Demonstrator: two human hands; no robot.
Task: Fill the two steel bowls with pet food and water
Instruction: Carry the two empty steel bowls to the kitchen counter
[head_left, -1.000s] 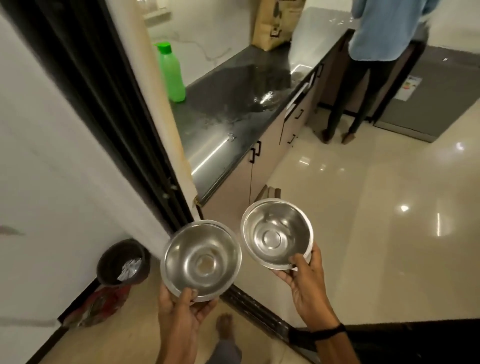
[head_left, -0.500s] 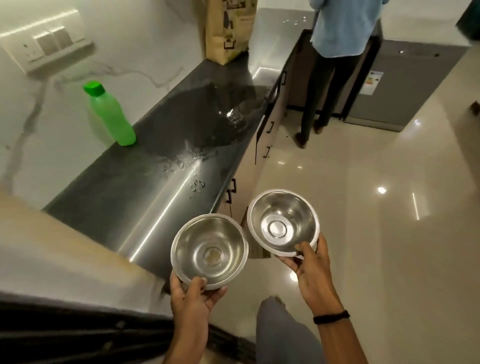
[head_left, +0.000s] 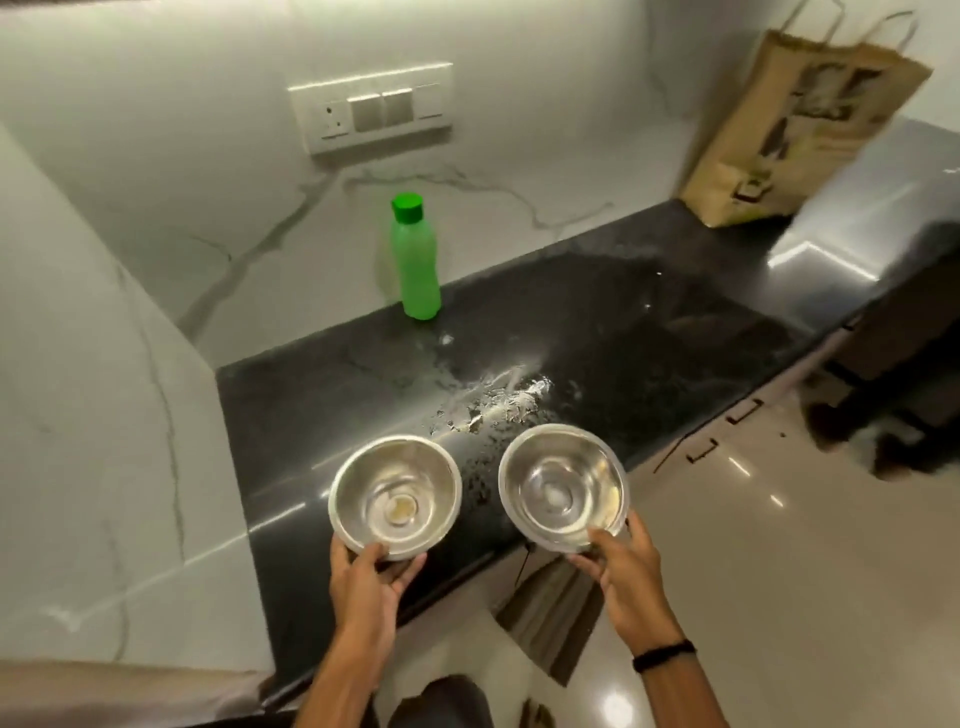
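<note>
The left hand (head_left: 366, 587) grips the left bowl (head_left: 396, 499), the right hand (head_left: 626, 571) the right bowl (head_left: 563, 486). Both are now over the table (head_left: 322, 415), nearer the bottle (head_left: 415, 260).

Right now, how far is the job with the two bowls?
Done: nothing filled; both bowls look empty. In hand: the left hand grips the left bowl over the counter, the right hand grips the right bowl at its edge. Left: food and water; the green bottle stands capped on the counter.
</note>
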